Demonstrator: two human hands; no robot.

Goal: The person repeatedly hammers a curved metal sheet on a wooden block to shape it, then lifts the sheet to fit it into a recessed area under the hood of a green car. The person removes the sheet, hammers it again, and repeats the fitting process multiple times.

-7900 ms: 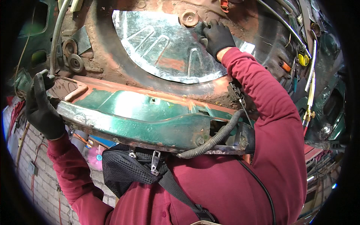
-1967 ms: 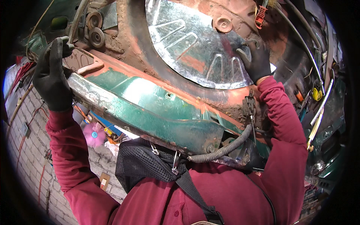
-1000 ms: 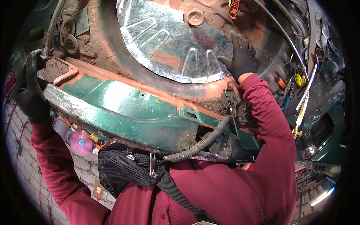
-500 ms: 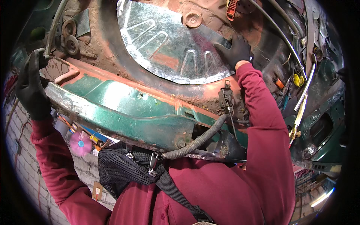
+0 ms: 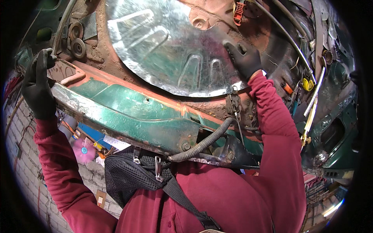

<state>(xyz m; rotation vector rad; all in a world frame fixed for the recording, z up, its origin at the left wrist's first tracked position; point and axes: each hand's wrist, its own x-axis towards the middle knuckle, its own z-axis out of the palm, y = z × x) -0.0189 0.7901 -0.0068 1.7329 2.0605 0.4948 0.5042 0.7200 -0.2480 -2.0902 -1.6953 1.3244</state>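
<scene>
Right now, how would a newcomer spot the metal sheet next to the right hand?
Find the long green panel crossing the picture, then look above it, into the reddish-brown metalwork. There, extending left from beside the gloved right hand, is the large metal sheet. Its bright silver shine, curved lower edge and looped ribs set it apart from the small, plain grey plate farther left.

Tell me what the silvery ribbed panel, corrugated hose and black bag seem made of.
Silvery ribbed panel: sheet metal, perhaps galvanised, from its mottled shine. Corrugated hose: matte grey, probably plastic or rubber, judging by its dull ridges. Black bag: likely synthetic mesh, from its fine netted texture.
</scene>
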